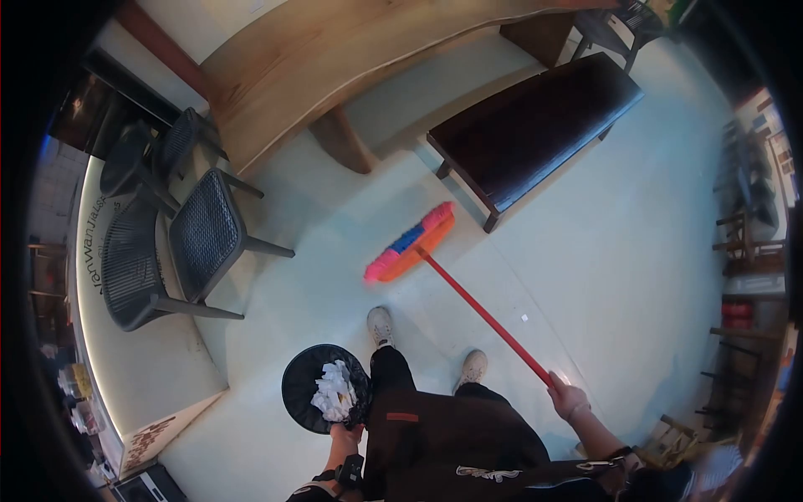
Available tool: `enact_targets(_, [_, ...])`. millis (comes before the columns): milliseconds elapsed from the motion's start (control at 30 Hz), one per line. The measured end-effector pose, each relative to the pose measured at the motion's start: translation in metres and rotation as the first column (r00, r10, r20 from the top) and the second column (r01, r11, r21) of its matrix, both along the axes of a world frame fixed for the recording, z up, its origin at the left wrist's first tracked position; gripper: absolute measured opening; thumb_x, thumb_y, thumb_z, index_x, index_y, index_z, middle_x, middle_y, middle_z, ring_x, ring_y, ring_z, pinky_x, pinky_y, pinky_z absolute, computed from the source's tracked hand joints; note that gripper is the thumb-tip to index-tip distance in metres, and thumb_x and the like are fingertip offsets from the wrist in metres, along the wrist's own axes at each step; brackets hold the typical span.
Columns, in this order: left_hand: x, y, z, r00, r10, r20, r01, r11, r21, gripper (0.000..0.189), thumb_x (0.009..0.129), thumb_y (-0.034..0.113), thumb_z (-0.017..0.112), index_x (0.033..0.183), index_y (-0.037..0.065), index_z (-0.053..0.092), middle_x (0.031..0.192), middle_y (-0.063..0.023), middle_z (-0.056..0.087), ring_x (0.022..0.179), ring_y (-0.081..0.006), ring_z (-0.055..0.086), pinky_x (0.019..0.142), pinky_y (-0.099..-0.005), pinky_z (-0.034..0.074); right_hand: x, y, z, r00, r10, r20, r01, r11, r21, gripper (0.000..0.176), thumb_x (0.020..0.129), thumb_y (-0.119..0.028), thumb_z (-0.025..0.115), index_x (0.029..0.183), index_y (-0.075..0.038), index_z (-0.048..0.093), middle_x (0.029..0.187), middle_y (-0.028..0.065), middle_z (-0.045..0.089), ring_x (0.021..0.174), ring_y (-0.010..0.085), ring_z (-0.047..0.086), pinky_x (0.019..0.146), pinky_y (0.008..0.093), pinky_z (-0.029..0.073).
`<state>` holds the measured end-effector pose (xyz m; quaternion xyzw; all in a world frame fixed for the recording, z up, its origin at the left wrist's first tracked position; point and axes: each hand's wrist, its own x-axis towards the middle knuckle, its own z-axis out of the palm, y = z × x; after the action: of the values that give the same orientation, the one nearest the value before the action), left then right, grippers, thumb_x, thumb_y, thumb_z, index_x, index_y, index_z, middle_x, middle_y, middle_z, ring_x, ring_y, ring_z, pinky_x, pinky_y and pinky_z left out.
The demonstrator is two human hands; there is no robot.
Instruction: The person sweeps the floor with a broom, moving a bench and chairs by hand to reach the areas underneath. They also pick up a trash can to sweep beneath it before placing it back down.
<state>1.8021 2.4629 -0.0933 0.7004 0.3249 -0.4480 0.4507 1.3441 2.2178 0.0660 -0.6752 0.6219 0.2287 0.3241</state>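
Observation:
My right hand [569,400] is closed round the upper end of a red broom handle. The broom [410,243] has an orange head with pink and blue bristles, and it is held out ahead of my feet, over the pale floor. Low on the left, my left hand [345,433] grips the near rim of a black trash can [294,386], its fingers partly hidden. Crumpled white paper [335,391] lies inside the can, which has a dark liner. The can is beside my left leg.
Dark woven chairs [205,238] stand on the left by a lit white counter [180,376]. A long wooden table [335,50] spans the back, with a dark bench [535,130] in front. A small white scrap [524,318] lies on the floor. Shelves and furniture line the right side.

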Motion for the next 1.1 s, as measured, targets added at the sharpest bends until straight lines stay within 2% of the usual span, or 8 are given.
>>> enact_targets(67, [-0.008,0.009,0.014,0.806,-0.528,0.267,0.563,0.824,-0.07,0.036,0.077,0.035,0.04,0.103,0.011,0.047,0.098,-0.0106,0.051,0.077,-0.032,0.052,0.06,-0.0403,0.047,0.035,-0.042,-0.016,1.0,0.003,-0.009,-0.004,0.998,-0.065,0.042,0.082,-0.031,0.038,0.122,-0.02,0.029,0.075,0.0174,0.057,0.07,0.0338,0.056,0.064,0.0421,0.044])
enact_targets(167, [-0.004,-0.005,-0.006,0.997,-0.068,0.032,0.069,0.998,-0.013,0.036,0.077,0.035,0.041,0.103,0.011,0.048,0.1,-0.0122,0.051,0.079,-0.0331,0.053,0.06,-0.0405,0.047,0.063,-0.113,-0.022,0.998,-0.007,-0.069,-0.003,0.989,-0.148,0.044,0.083,-0.031,0.035,0.124,-0.021,0.024,0.077,0.0174,0.057,0.071,0.0325,0.056,0.064,0.0417,0.044])
enact_targets(300, [0.016,-0.008,0.052,0.041,-0.99,-0.133,0.941,-0.006,0.337,0.045,0.066,0.011,0.061,0.109,0.008,0.047,0.109,-0.0105,0.05,0.089,-0.0259,0.053,0.07,-0.0323,0.046,0.097,-0.189,-0.011,0.988,-0.104,-0.112,0.077,0.972,-0.223,0.045,0.085,-0.031,0.033,0.126,-0.02,0.019,0.082,0.0163,0.057,0.072,0.0315,0.056,0.065,0.0409,0.045])
enact_targets(433, [0.013,-0.037,0.105,-0.063,-0.998,-0.024,0.947,-0.068,0.314,0.038,0.074,0.019,0.051,0.11,0.006,0.046,0.11,-0.0106,0.05,0.095,-0.0261,0.05,0.075,-0.0366,0.043,0.141,-0.265,-0.007,0.964,-0.265,0.019,0.261,0.933,-0.246,0.043,0.085,-0.031,0.033,0.124,-0.019,0.023,0.086,0.0199,0.055,0.081,0.0349,0.053,0.071,0.0434,0.042])
enact_targets(500, [0.011,-0.008,0.068,0.979,-0.115,-0.167,0.082,0.978,-0.192,0.036,0.08,0.024,0.037,0.108,0.005,0.048,0.107,-0.0103,0.052,0.098,-0.0258,0.049,0.079,-0.0397,0.04,0.158,-0.316,-0.018,0.943,-0.296,0.15,0.328,0.902,-0.281,0.038,0.084,-0.03,0.034,0.118,-0.014,0.033,0.089,0.0203,0.055,0.084,0.036,0.052,0.074,0.044,0.041])
enact_targets(767, [0.096,-0.07,0.066,0.981,0.038,-0.192,-0.075,0.979,-0.19,0.033,0.077,0.024,0.043,0.107,0.01,0.046,0.108,-0.0102,0.05,0.095,-0.03,0.049,0.076,-0.0449,0.041,0.248,-0.329,-0.075,0.958,-0.279,0.06,0.285,0.934,-0.216,0.028,0.083,-0.025,0.038,0.104,-0.007,0.04,0.089,0.0199,0.055,0.085,0.0349,0.052,0.073,0.0441,0.041])
enact_targets(800, [0.097,-0.071,0.075,0.848,-0.502,0.171,0.53,0.814,-0.237,0.034,0.078,0.023,0.041,0.109,0.009,0.045,0.11,-0.0104,0.048,0.097,-0.0298,0.048,0.077,-0.0458,0.041,0.234,-0.311,-0.07,0.966,-0.257,0.009,0.255,0.953,-0.162,0.03,0.083,-0.025,0.038,0.107,-0.008,0.038,0.089,0.0202,0.055,0.085,0.0344,0.053,0.073,0.0442,0.041])
enact_targets(1100, [0.055,-0.14,0.098,0.979,0.075,-0.19,-0.078,0.997,-0.008,0.037,0.081,0.022,0.034,0.114,0.004,0.034,0.113,-0.019,0.041,0.105,-0.0357,0.041,0.088,-0.0508,0.031,0.088,-0.228,0.024,0.981,0.093,-0.17,-0.074,0.991,0.114,0.05,0.083,-0.026,0.036,0.125,-0.009,0.016,0.083,0.0203,0.057,0.077,0.0339,0.055,0.068,0.043,0.043])
